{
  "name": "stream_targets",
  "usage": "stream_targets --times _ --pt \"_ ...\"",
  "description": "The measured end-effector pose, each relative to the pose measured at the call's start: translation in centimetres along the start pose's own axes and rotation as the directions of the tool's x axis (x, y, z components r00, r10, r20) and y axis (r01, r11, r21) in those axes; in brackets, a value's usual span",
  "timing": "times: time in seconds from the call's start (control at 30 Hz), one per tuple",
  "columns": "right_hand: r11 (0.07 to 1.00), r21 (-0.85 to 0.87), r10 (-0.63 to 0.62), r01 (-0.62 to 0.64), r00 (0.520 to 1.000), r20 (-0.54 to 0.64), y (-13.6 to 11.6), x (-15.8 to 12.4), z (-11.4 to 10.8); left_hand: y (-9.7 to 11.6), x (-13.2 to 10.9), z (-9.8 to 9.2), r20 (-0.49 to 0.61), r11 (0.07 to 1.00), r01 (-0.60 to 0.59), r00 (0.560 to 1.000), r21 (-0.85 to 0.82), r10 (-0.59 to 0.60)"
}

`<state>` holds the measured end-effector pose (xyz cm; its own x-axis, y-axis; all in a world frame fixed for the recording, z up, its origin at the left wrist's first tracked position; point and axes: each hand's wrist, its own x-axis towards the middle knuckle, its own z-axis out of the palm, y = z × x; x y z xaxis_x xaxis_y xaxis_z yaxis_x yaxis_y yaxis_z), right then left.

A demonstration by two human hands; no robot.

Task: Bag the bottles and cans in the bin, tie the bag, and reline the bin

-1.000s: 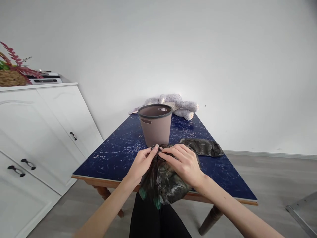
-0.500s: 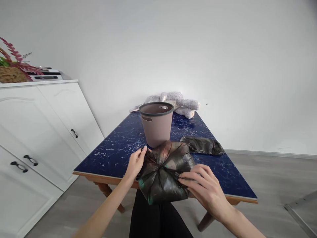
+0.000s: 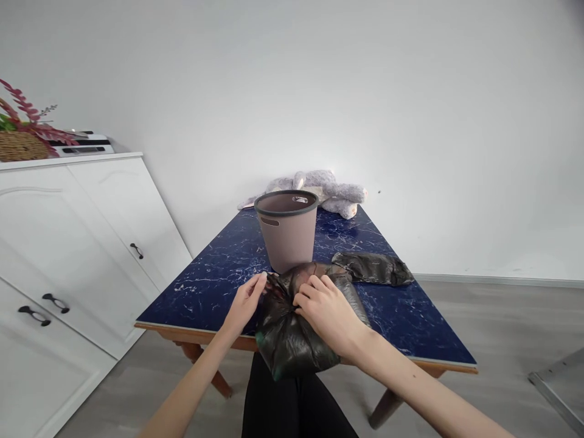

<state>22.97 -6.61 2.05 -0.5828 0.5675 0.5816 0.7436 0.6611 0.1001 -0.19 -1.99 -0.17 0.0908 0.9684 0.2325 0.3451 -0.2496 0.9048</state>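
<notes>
A filled black plastic bag (image 3: 296,347), gathered at its top, rests at the near edge of the blue table and overhangs it a little. My left hand (image 3: 246,301) pinches a bit of the bag at its left side, thumb against fingers. Over the middle of the bag, my right hand (image 3: 326,310) has its fingers curled at the gathered knot of plastic; its fingertips are partly hidden. Just behind the bag stands an upright mauve trash can (image 3: 289,237) with a dark rim and side handle holes.
A folded black bag bundle (image 3: 374,269) lies on the right of the blue marbled table (image 3: 205,280). Grey plush toys (image 3: 342,193) lie at the back by the wall. A white cabinet (image 3: 91,231) stands left, bearing a wicker basket (image 3: 22,145). A metal frame (image 3: 554,395) shows at lower right.
My right hand has moved left and up from the bag's right side to its gathered centre. My left hand stays at the bag's left side.
</notes>
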Motion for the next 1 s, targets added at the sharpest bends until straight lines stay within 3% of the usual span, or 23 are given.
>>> stream_targets --times 0.13,0.27,0.43,0.53,0.63,0.77,0.87,1.0 --pt "0.995 0.092 0.033 -0.027 0.997 -0.065 1.8 -1.4 -2.1 -2.9 1.2 -2.2 -0.050 0.995 0.009 0.999 0.100 -0.004" --pt "0.953 0.258 0.201 -0.159 0.969 -0.147 5.9 -3.1 -5.9 -4.6 1.9 -3.2 -0.102 0.984 0.063 0.994 0.167 -0.046" --pt "0.869 0.297 0.466 -0.395 0.855 -0.229 12.9 -3.3 -9.4 -4.6 1.6 -3.0 -0.081 0.982 0.043 0.996 0.182 -0.028" --pt "0.858 0.183 0.514 -0.481 0.808 -0.289 16.9 -2.0 -9.9 -4.6 1.4 -3.0 -0.071 0.977 0.029 0.997 0.210 -0.015" --pt "0.826 0.015 0.545 -0.564 0.791 -0.279 20.3 0.3 -9.2 -4.7 1.4 -3.0 -0.067 0.975 0.015 0.998 0.222 0.000" --pt "0.752 -0.148 0.626 -0.642 0.766 -0.143 23.6 3.5 -6.2 -4.7 1.4 -3.1 -0.072 0.975 0.001 0.997 0.224 0.016" --pt "0.734 -0.156 0.663 -0.661 0.747 -0.044 24.9 4.8 -2.7 -4.7 1.4 -3.1 -0.060 0.971 0.011 0.998 0.238 0.004" --pt "0.690 -0.128 0.722 -0.712 0.690 0.050 24.7 4.9 2.1 -4.9 1.2 -3.2 -0.044 0.968 0.008 0.999 0.249 0.003"
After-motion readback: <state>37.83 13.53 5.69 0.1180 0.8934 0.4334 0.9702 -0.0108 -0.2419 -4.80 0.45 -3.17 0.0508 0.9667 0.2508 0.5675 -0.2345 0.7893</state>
